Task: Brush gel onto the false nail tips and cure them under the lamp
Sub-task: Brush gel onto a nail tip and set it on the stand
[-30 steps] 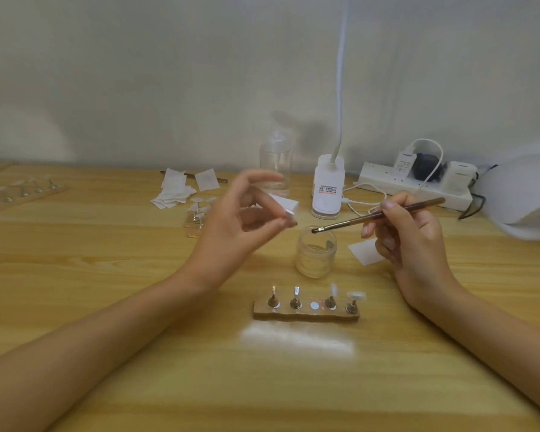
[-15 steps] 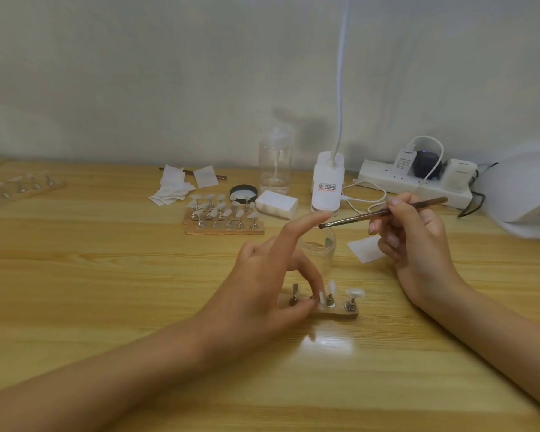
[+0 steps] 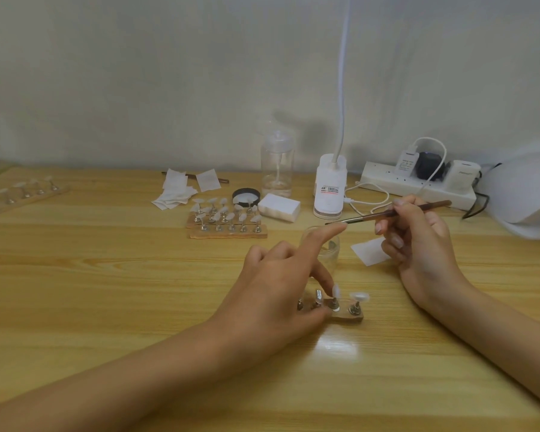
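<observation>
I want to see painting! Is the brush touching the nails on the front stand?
Apart. Head view: the brush in the right hand ends far from the nail tips, with the jar between.

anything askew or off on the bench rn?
Minor: on the near holder strip, one nail tip stands nearly upright while its neighbour lies flat; the stands by the left hand look bare. No spill visible.
</observation>
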`<action>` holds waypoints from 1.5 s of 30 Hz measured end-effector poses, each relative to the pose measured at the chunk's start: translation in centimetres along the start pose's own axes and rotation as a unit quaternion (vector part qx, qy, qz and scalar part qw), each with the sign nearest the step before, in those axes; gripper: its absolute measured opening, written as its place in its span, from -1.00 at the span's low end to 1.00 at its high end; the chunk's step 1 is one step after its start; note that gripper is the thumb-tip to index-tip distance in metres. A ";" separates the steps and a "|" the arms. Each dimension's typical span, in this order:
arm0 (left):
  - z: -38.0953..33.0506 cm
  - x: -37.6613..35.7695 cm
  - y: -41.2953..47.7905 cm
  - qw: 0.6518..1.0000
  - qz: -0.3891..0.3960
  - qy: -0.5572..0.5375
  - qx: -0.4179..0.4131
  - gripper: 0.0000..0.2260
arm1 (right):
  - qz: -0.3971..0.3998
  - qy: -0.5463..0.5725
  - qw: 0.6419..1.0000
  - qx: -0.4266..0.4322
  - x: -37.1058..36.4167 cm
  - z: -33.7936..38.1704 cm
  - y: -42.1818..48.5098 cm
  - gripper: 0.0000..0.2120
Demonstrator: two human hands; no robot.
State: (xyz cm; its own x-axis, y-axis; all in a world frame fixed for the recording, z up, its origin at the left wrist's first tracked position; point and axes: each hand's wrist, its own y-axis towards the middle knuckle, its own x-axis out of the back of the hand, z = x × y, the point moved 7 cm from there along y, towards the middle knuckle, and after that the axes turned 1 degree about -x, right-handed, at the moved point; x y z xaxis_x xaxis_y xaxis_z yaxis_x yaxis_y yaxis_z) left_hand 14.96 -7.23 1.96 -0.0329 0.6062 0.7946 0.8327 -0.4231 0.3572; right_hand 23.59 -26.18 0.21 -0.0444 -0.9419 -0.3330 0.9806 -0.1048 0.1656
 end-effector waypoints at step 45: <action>6.9 2.3 3.0 0.934 -0.160 -0.319 0.013 -0.50 | 0.108 -0.155 0.978 0.088 -3.0 1.0 -1.5 -0.77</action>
State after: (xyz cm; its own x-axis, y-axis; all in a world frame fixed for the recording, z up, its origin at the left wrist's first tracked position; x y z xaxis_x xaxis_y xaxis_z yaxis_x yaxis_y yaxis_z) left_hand 21.19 -2.46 1.52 0.0471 0.9802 0.1921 0.8498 -0.1404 0.5081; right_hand 22.12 -23.51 1.86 0.0784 -0.9967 0.0199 0.9268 0.0802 0.3668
